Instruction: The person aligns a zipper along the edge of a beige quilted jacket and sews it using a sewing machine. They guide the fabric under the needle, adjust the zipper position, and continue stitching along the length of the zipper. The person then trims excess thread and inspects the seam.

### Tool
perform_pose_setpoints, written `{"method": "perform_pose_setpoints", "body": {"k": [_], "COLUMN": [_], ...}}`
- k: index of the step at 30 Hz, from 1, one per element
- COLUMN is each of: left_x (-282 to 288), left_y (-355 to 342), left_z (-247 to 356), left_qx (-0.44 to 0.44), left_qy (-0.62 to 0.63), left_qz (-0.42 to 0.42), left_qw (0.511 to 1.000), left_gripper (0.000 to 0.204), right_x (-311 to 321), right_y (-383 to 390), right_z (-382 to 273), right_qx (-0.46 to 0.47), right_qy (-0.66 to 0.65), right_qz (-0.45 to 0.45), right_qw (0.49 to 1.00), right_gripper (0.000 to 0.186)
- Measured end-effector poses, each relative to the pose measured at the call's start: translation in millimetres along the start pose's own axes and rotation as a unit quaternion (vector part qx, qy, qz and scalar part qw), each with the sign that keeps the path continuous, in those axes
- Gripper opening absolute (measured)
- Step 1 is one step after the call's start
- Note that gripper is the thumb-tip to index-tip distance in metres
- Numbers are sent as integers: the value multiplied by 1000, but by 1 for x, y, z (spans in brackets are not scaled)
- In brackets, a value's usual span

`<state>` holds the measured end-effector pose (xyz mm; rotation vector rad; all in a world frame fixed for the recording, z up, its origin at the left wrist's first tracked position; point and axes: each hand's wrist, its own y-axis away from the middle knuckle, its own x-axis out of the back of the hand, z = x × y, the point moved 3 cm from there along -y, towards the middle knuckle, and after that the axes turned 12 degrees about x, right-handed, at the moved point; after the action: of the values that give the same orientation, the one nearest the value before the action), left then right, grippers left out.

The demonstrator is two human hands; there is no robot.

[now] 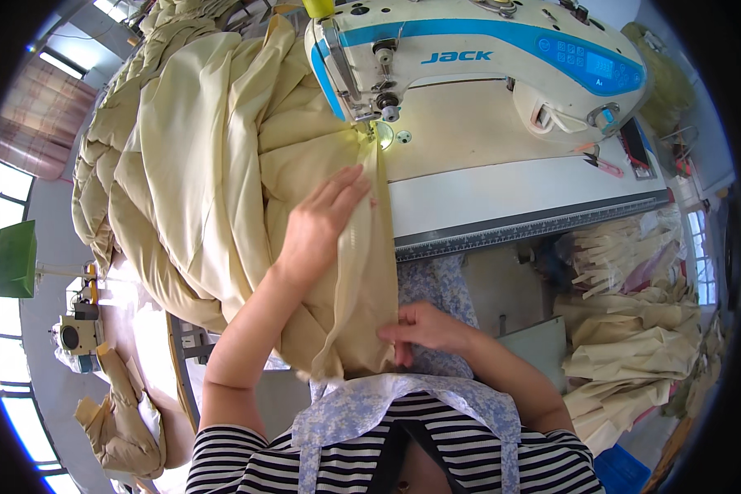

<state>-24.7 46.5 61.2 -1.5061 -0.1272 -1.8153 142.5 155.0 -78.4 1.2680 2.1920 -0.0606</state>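
Pale khaki fabric (189,198), in thick folds and padded sections, covers the left of the sewing table, its long edge strip running under the lit presser foot (369,132) of a white and blue sewing machine (469,33). My left hand (321,218) lies on the fabric just below the presser foot, fingers stretched out and flat. My right hand (424,329) is closed on the fabric's right edge near my body, below the table's front ruler edge (527,230); some of its fingertips are hidden.
Scissors (603,165) lie right of the machine. Cream cut pieces (626,346) are piled at lower right above a blue bin (622,469). At left stand another table (140,305) with a beige bundle (123,436), a machine (78,333) and a green object (15,259).
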Motion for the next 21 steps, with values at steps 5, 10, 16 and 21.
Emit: {"method": "perform_pose_setpoints", "body": {"k": [5,10,16,21], "left_x": [-27,-35,-27,-8], "left_y": [13,21,11,-7], "left_z": [2,-5,-8,-10], "left_qx": [11,70,69,111], "left_qy": [-32,25,35,81], "left_qz": [5,27,-6,60], "left_qw": [999,997,997,989], "left_gripper": [33,29,32,30], "right_x": [-7,16,25,32], "right_y": [36,26,-15,-16], "right_z": [-23,-81,-77,-89], "right_qx": [32,388,378,492], "right_qy": [362,744,777,701], "right_qz": [63,240,211,154], "right_qw": [930,489,457,492], "right_gripper": [19,29,34,23]}}
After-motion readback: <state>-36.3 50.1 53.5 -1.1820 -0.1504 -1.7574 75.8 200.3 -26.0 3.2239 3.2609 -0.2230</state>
